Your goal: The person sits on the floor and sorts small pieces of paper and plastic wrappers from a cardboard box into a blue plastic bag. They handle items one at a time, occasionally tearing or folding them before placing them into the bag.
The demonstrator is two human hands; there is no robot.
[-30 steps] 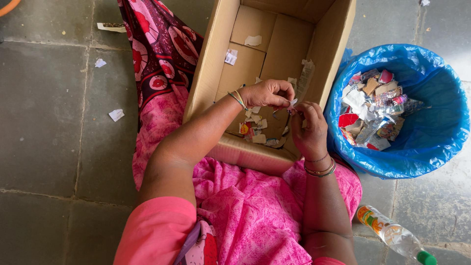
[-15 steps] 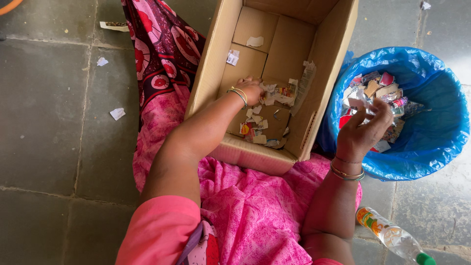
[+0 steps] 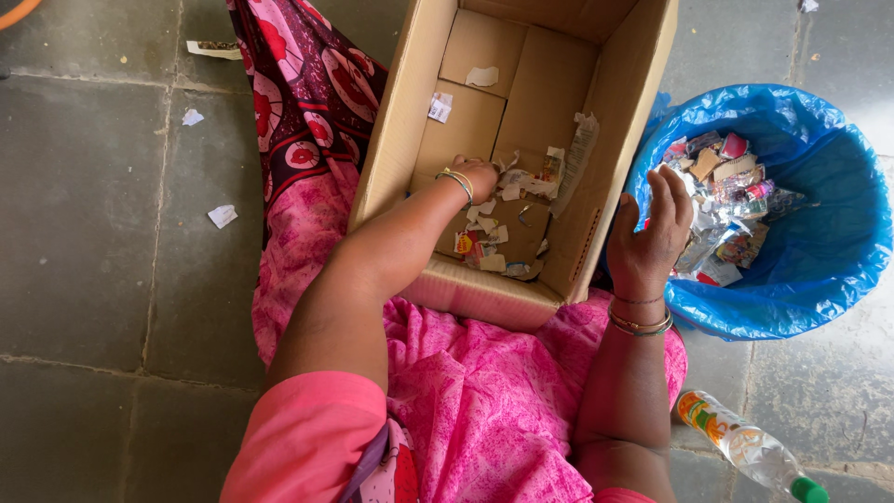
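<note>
My left hand (image 3: 478,177) reaches into an open cardboard box (image 3: 400,121) on my lap and rests on a small heap of torn paper scraps (image 3: 537,177). Its fingertips are curled down out of sight. More coloured scraps (image 3: 480,244) lie on the near part of the box floor. My right hand (image 3: 655,233) hovers with spread, empty fingers over the near left rim of a bin lined with a blue plastic bag (image 3: 838,270). Inside the bin lie several wrappers and bits of card (image 3: 726,191).
A plastic bottle with a green cap (image 3: 745,445) lies on the tiled floor at the lower right. Small paper bits (image 3: 222,217) are scattered on the floor to the left. A dark red patterned cloth (image 3: 307,93) runs beside the box.
Both hands were together over the box pulling at a scrap. The left hand then dropped into the box, and the right swung to the blue bin and now hangs open and empty.
</note>
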